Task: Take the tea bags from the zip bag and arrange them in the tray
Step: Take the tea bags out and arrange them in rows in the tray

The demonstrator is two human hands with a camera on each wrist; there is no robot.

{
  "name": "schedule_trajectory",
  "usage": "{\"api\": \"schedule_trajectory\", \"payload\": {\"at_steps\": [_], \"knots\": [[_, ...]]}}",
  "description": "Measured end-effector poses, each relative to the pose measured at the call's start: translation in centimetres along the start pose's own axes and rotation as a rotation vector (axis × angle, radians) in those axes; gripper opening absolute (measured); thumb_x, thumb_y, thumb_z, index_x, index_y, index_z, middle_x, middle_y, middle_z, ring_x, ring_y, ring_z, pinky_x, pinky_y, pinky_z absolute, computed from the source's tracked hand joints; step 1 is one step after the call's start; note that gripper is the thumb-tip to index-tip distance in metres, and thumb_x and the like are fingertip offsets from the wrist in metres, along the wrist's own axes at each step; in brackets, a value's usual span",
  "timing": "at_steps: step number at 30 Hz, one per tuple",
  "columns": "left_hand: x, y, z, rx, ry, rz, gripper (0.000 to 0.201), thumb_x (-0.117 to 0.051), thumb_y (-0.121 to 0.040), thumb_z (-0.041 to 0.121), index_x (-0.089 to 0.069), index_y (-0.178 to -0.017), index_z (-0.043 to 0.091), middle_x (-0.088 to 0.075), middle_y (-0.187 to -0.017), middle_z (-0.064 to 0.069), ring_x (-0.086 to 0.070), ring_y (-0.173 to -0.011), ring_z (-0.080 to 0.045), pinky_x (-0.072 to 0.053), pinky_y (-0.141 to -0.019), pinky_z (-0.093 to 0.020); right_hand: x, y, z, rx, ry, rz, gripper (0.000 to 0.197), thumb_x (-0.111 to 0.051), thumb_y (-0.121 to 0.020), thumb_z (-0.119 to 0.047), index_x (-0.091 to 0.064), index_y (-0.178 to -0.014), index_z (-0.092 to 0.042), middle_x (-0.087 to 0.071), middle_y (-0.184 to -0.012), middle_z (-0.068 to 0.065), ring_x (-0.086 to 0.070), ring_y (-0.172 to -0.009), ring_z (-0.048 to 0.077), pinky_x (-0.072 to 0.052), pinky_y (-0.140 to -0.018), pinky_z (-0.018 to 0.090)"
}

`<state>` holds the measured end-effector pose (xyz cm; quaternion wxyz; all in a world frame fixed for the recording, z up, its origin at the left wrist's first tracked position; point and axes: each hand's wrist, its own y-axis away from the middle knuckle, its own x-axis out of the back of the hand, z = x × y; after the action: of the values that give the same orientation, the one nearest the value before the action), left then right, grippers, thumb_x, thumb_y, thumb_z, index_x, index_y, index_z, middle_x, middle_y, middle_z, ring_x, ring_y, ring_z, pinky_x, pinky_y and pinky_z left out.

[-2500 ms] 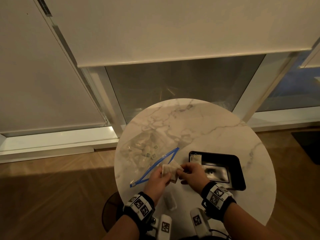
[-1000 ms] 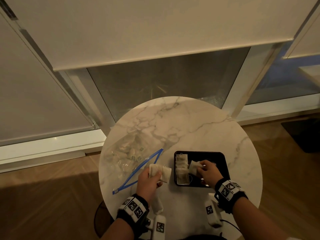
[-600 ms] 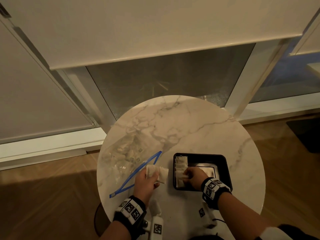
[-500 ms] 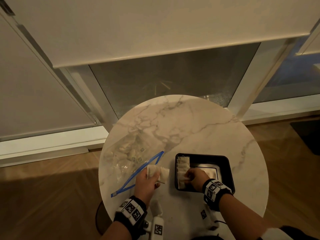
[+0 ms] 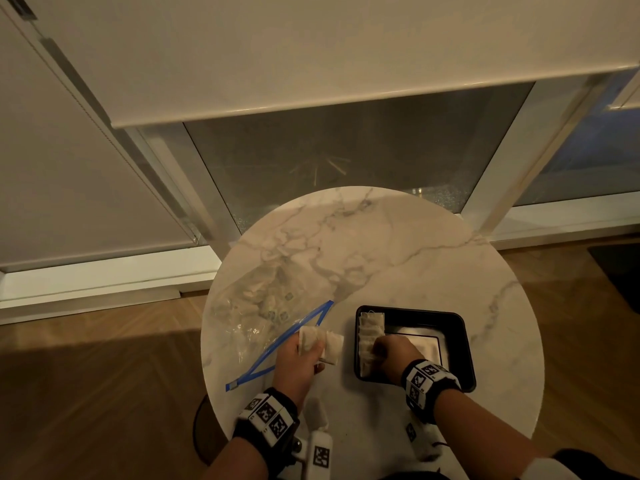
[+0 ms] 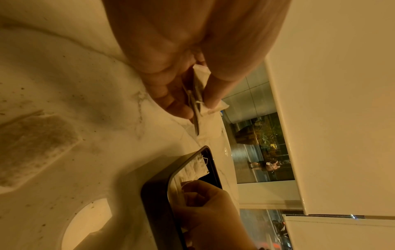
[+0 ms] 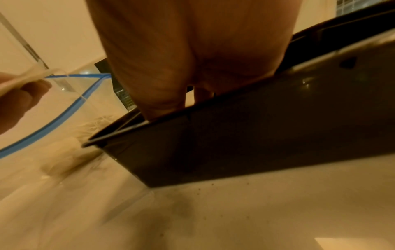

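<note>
Nearest us, a loose tea bag (image 5: 317, 415) lies on the round marble surface (image 5: 398, 258), short of the black rectangular tray (image 5: 464, 344). Our right hand (image 5: 393, 356) reaches inside the tray, fingers curled on the row of pale tea bags (image 5: 370, 336) along its left wall, seemingly squaring them. Just left of the tray, our left hand (image 5: 299, 362) pinches several spare tea bags (image 5: 323, 342), kept ready. Beyond, the clear blue-zippered zip bag (image 5: 256, 306) lies open with more inside.

My head camera looks steeply down on the round surface (image 5: 398, 258) from above. Each wrist camera sits close, skimming low along my fingers. The left wrist view faces 3 o'clock, the right 10 o'clock. All three share the tray (image 5: 464, 344) (image 6: 158, 199) (image 7: 245, 138).
</note>
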<state>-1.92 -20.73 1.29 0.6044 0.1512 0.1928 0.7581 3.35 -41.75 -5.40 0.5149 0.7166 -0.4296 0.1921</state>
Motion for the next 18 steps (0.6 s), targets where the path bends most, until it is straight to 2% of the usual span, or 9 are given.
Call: {"api": "schedule_trajectory", "payload": {"at_steps": [4,7,10,14,18], "knots": [[-0.05,0.02,-0.05,0.004,-0.007,-0.003,0.013,-0.062,-0.096,0.016,-0.068,-0.108,0.018,-0.072,-0.105,-0.002,-0.069,-0.097,-0.018,-0.057,-0.074,-0.027,0.11,0.17,-0.31,-0.001,0.076,-0.009,0.029,-0.065,-0.08,-0.029,-0.07,-0.109,-0.029,-0.069,-0.109,-0.002,-0.066,-0.099,0.02,-0.053,-0.087,0.031],[0.03,0.01,-0.05,-0.002,-0.017,-0.003,0.012,-0.063,-0.096,0.016,-0.068,-0.107,0.017,-0.072,-0.106,-0.003,-0.069,-0.097,-0.018,-0.056,-0.072,-0.025,0.16,0.41,-0.39,0.0,0.095,0.017,0.033,-0.064,-0.081,-0.033,-0.066,-0.114,-0.036,-0.068,-0.113,-0.006,-0.065,-0.103,0.018,-0.054,-0.087,0.032],[0.09,0.02,0.02,-0.005,-0.015,-0.01,0.013,-0.063,-0.096,0.018,-0.069,-0.108,0.017,-0.072,-0.106,-0.003,-0.069,-0.097,-0.019,-0.057,-0.073,-0.025,0.12,0.66,-0.48,0.016,0.106,0.037,0.028,-0.063,-0.082,-0.03,-0.064,-0.109,-0.036,-0.068,-0.11,-0.005,-0.065,-0.1,0.019,-0.054,-0.084,0.033],[0.17,0.02,-0.02,-0.004,-0.014,-0.015,0.014,-0.063,-0.096,0.019,-0.068,-0.109,0.017,-0.072,-0.107,-0.003,-0.069,-0.098,-0.019,-0.057,-0.073,-0.026,0.24,0.85,-0.89,0.027,0.156,-0.023,0.018,-0.063,-0.081,-0.028,-0.069,-0.098,-0.028,-0.068,-0.103,-0.001,-0.065,-0.094,0.022,-0.053,-0.079,0.031],[0.3,0.11,-0.2,-0.002,-0.019,-0.006,0.016,-0.063,-0.096,0.02,-0.067,-0.111,0.018,-0.071,-0.109,-0.002,-0.069,-0.099,-0.019,-0.056,-0.073,-0.025,0.17,0.81,-1.06,0.037,0.201,-0.04,0.015,-0.062,-0.084,-0.026,-0.071,-0.096,-0.025,-0.067,-0.098,0.001,-0.064,-0.093,0.024,-0.045,-0.071,0.027]]}}
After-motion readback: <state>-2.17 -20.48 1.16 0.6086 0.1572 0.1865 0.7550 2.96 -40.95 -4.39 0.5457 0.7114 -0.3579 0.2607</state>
